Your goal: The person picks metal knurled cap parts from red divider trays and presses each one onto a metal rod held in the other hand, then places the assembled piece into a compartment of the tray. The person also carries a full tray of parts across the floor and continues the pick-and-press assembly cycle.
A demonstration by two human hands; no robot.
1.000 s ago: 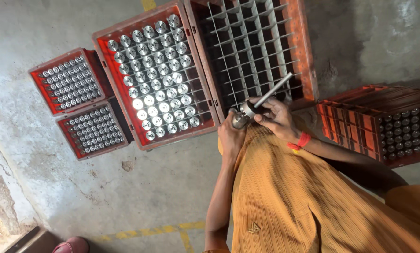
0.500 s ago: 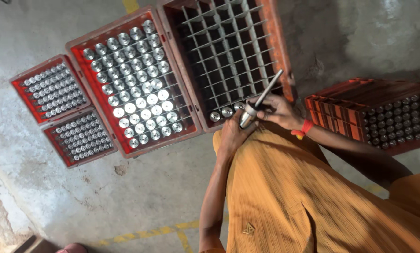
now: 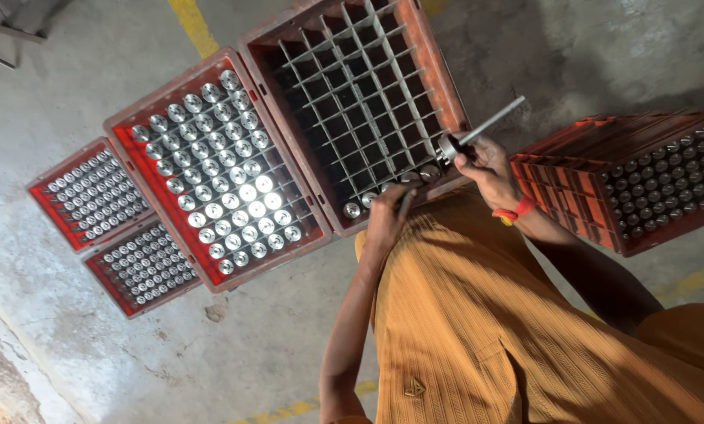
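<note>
My right hand (image 3: pixel 489 166), with a red band at the wrist, grips a thin metal rod (image 3: pixel 495 122) that has a round metal part (image 3: pixel 446 147) at its lower end. It is over the near right corner of a red crate with a grey divider grid (image 3: pixel 352 94). Most cells of that crate are empty, and a few shiny metal parts (image 3: pixel 370 199) sit in its near row. My left hand (image 3: pixel 385 220) is at the crate's near rim, fingers curled around a small dark stick (image 3: pixel 405 202).
A red crate full of shiny round metal parts (image 3: pixel 211 165) stands beside the gridded one. Two smaller full crates (image 3: pixel 93 196) lie further left on the concrete floor. A stack of red crates with parts (image 3: pixel 650 180) is at the right. Yellow lines mark the floor.
My hands were together on the rod and the part. My left hand has come away and dropped to the crate's near rim. The view has also shifted.
</note>
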